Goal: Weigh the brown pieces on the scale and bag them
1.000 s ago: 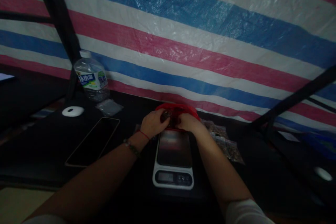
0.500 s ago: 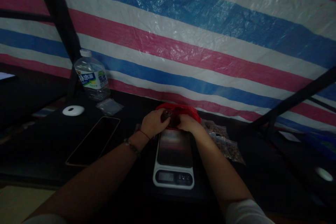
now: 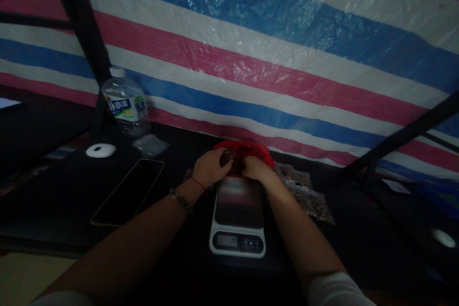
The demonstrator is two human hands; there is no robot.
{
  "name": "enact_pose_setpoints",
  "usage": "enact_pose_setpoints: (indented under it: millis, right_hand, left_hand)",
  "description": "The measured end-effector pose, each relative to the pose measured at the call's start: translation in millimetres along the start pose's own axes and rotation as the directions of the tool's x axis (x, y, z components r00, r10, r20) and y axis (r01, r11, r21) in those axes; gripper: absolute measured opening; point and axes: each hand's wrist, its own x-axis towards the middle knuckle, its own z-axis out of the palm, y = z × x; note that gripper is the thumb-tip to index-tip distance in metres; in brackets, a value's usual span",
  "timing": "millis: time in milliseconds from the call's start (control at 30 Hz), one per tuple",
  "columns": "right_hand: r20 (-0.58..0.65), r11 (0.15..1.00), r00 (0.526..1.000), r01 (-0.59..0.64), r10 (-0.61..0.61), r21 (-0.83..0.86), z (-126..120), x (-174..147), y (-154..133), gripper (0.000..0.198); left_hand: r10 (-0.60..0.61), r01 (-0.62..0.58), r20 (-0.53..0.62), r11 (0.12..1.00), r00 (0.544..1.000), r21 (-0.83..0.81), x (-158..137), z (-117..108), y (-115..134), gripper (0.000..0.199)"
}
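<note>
My left hand (image 3: pixel 212 165) is closed round a small clear plastic bag (image 3: pixel 228 155) with dark brown bits inside, at the mouth of a red plastic bag (image 3: pixel 265 151). My right hand (image 3: pixel 255 168) reaches into the red bag from the right, its fingers curled down among dark contents. What those fingertips hold, if anything, is hidden. Just in front of both hands lies a white digital scale (image 3: pixel 237 241) with a bare steel plate; its display is too dim to read.
Filled zip bags (image 3: pixel 310 201) of brown bits lie right of the scale. Leftward are a phone (image 3: pixel 129 192), some flat clear bags (image 3: pixel 149 145), a white oval object (image 3: pixel 101 150) and a large clear bottle (image 3: pixel 127 107). Striped plastic sheeting (image 3: pixel 251 57) hangs behind the black table.
The small bag in my left hand has tilted slightly, and my right fingers have shifted a little inside the red bag. Everything else stays put.
</note>
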Motion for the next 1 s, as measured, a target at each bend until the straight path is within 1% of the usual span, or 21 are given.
enact_pose_setpoints:
  millis: [100,200,400,567,700,767,833,900,1000]
  right_hand:
    - [-0.01,0.998,0.999,-0.052,0.052,-0.03,-3,-1,-5,0.032]
    - [0.002,0.995,0.996,-0.088,0.088,-0.041,-6,-1,-8,0.03]
    - [-0.01,0.998,0.998,-0.064,0.064,0.006,-4,-2,-6,0.027]
    - [-0.03,0.999,0.998,-0.048,0.048,0.001,-2,0,-3,0.027]
    - [-0.062,0.999,0.998,-0.032,0.032,0.002,-7,-1,1,0.021]
    - [-0.124,0.999,0.992,0.012,-0.006,0.042,-13,-2,4,0.021]
    - [-0.217,0.988,0.974,0.098,-0.07,0.121,-19,-4,5,0.021]
    - [-0.305,0.958,0.945,0.189,-0.118,0.215,-25,-8,4,0.019]
    - [-0.387,0.906,0.912,0.271,-0.134,0.325,-31,-14,-3,0.015]
  left_hand:
    - [0.005,-0.005,-0.005,1.0,1.0,-0.011,0,0,0,0.036]
    - [0.004,-0.004,-0.001,1.0,1.0,-0.027,0,0,0,0.035]
    - [-0.015,0.015,0.012,1.0,1.0,-0.013,0,-3,2,0.035]
    - [-0.021,0.021,0.011,1.0,1.0,-0.004,0,-3,3,0.035]
    - [-0.002,0.002,0.003,1.0,1.0,-0.004,0,-1,1,0.035]
    - [0.008,-0.008,0.015,1.0,1.0,-0.005,0,-1,1,0.035]
    - [0.04,-0.039,0.031,0.999,0.999,-0.008,0,-1,1,0.035]
    - [0.091,-0.09,0.051,0.996,0.995,-0.015,-1,-1,2,0.035]
    - [0.125,-0.124,0.074,0.992,0.989,-0.021,-1,-1,3,0.035]
